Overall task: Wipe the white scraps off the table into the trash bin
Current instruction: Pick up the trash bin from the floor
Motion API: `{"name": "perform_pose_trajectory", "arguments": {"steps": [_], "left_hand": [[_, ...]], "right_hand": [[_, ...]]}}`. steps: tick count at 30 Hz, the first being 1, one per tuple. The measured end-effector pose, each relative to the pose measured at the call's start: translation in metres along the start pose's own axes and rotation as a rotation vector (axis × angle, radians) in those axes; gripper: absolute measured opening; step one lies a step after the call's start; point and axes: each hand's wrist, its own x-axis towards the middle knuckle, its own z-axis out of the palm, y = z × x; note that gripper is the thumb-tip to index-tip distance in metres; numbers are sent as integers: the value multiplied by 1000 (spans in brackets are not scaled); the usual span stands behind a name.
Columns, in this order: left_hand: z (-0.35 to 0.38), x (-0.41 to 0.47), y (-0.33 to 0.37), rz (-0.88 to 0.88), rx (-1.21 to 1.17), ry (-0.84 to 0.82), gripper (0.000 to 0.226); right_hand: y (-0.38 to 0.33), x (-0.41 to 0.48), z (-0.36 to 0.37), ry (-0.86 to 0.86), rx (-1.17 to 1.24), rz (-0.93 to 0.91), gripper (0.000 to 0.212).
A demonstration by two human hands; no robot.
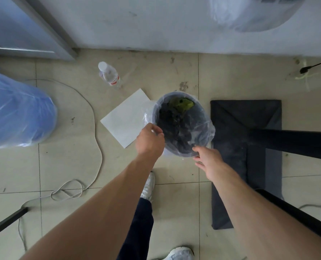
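Where both hands reach the trash bin (pixel 201 107), it stands upright on the floor straight ahead of them, mouth up.
The left hand (pixel 150 139) is at the bin's left rim, fingers curled over the edge and its plastic liner, seemingly gripping it. The right hand (pixel 208 160) is at the bin's near-right rim, fingers spread and fairly straight, holding nothing. Both are about equally near. A white sheet (pixel 125 117) lies just left of the bin and a dark mat (pixel 246 117) just right. No scraps or tabletop show, so the bin probably needs carrying to the table.
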Motion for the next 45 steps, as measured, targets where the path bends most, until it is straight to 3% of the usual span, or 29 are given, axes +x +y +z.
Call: {"name": "perform_pose_trajectory", "arguments": {"steps": [4, 10, 12, 14, 16, 24, 29, 33, 37, 45], "left_hand": [[-17, -24, -6, -86, 2, 69, 18], [-55, -80, -30, -278, -153, 170, 40], [-72, -101, -29, -305, -220, 194, 35], [-89, -125, -23, -277, -226, 190, 16], [-103, -153, -14, -240, -240, 175, 10], [-147, -272, 22, -130, -209, 113, 24], [-155, -329, 27, -66, -187, 86, 40], [-160, -385, 14, -43, -133, 85, 34], [-156, -414, 0, -16, -99, 86, 35], [-128, -444, -20, 58, -16, 46, 22]], "right_hand": [[-8, -26, -4, -11, -32, -42, 21], [-1, -91, -8, -69, -19, -102, 7], [3, -118, -16, -118, -25, -112, 9], [9, -145, -26, -160, 5, -129, 14], [13, -172, -38, -161, 62, -161, 14], [65, -279, -108, -177, 24, -275, 15], [105, -329, -136, -171, 67, -337, 28], [139, -367, -146, -161, 144, -354, 26], [163, -384, -153, -166, 192, -333, 41], [225, -389, -171, -77, 236, -347, 21]]}}
